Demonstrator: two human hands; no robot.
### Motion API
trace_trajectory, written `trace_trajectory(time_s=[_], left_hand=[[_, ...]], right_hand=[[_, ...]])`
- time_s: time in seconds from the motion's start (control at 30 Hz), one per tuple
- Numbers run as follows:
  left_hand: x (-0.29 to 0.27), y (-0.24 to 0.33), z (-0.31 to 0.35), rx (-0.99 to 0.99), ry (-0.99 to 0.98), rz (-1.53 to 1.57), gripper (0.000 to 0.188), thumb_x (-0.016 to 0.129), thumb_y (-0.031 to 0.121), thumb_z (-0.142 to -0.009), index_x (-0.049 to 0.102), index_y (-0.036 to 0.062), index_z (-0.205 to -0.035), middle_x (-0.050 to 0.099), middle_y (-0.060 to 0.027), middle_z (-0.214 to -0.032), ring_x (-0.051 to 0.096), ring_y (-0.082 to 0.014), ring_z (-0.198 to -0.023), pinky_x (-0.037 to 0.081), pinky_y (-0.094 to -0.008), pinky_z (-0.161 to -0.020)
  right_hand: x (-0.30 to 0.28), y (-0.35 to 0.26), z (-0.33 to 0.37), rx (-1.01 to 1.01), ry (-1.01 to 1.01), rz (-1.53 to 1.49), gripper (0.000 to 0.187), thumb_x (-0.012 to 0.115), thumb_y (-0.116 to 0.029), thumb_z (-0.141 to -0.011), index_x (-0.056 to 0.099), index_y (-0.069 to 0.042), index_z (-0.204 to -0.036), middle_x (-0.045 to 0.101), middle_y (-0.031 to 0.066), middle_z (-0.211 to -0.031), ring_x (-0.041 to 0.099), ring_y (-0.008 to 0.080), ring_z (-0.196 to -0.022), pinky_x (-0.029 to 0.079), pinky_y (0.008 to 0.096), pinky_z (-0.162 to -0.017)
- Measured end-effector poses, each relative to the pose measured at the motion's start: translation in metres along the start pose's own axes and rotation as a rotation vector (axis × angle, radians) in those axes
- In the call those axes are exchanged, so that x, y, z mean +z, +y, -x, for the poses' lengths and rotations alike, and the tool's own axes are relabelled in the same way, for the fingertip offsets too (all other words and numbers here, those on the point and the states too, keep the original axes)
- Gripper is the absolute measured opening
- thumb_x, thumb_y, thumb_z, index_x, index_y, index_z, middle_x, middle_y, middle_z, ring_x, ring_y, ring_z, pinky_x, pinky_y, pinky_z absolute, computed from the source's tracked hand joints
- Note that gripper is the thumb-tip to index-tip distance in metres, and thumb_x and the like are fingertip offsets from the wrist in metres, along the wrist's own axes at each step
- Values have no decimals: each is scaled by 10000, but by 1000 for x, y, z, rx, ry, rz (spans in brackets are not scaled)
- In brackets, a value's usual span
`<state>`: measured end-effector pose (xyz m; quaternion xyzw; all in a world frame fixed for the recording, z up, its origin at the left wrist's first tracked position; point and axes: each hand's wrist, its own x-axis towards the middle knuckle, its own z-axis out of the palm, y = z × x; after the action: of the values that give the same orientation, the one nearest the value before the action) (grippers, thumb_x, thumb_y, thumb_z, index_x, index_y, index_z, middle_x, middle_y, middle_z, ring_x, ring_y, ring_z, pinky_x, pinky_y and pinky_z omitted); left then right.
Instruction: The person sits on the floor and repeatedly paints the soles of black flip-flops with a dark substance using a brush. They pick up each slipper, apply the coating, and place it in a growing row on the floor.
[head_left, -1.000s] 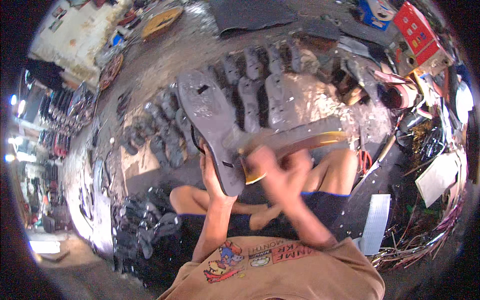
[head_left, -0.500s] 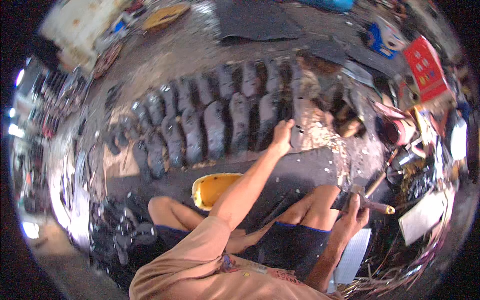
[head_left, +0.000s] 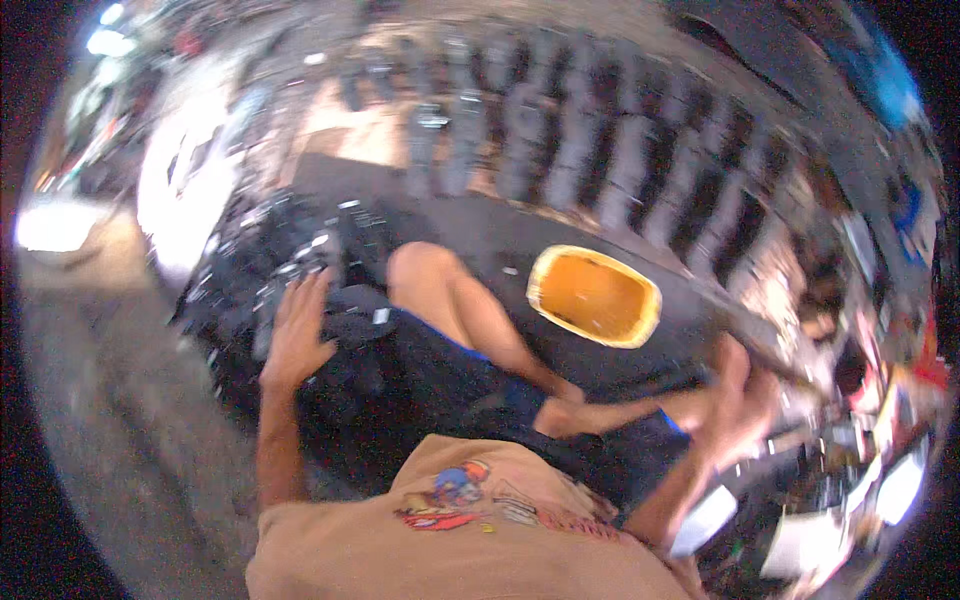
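My left hand (head_left: 298, 328) reaches out at the left, fingers stretched and thumb apart, over the near edge of a heap of dark, shiny pieces (head_left: 345, 235). It holds nothing that I can see. At the right, motion smears my right hand (head_left: 738, 400) above my bent leg. I cannot make out its fingers or any tool in it. Dark sole-shaped pieces (head_left: 575, 155) lie in two rows on the ground, beyond my knees. Between them and my legs sits a yellow oblong tub (head_left: 541, 280) with an amber inside.
A dark mat (head_left: 470, 225) spreads under the tub. Bare ground (head_left: 130, 380) runs along the left. Blurred clutter and a pale flat piece (head_left: 805, 543) lie at the lower right. Something bright blue (head_left: 880, 75) shows at the far right.
The view has swung left. My left hand has left the end of the sole rows and moved to the dark heap. The hammer-like tool seen earlier in my right hand is lost in blur.
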<state>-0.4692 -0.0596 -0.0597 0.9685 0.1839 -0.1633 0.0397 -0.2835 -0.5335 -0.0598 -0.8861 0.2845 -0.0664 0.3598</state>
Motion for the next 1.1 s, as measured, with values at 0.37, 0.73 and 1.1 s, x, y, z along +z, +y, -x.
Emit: trace_trajectory(time_s=[0.37, 0.73, 1.1], left_hand=[[-11, -115, -120, -58, 317, 430, 603, 611, 4, -804, 588, 15, -1406, 649, -199, -1375, 602, -343, -1303, 442, -399, -1128], [143, -218, -302, -951, 225, 86, 594, 724, 548, -891, 708, 87, -1266, 675, -208, -1320, 672, -419, -1186, 538, -550, -979], [191, -302, -314, -1141, 147, 60, 467, 620, 392, -955, 612, 209, -1384, 603, -137, -1422, 537, -420, -1325, 477, -591, -1009]], right_hand=[[91, 23, 16, -420, -322, -79, 219, 759, -161, -934, 757, -3, -1085, 780, 176, -965, 753, 246, -852, 572, 388, -791], [118, 46, 22, -660, -217, 172, 223, 825, -260, -873, 776, -61, -962, 728, 129, -845, 687, 286, -724, 548, 400, -659], [75, 28, 5, -226, -162, -54, 204, 706, -172, -969, 705, 2, -1077, 751, 117, -901, 712, 179, -824, 566, 347, -748]])
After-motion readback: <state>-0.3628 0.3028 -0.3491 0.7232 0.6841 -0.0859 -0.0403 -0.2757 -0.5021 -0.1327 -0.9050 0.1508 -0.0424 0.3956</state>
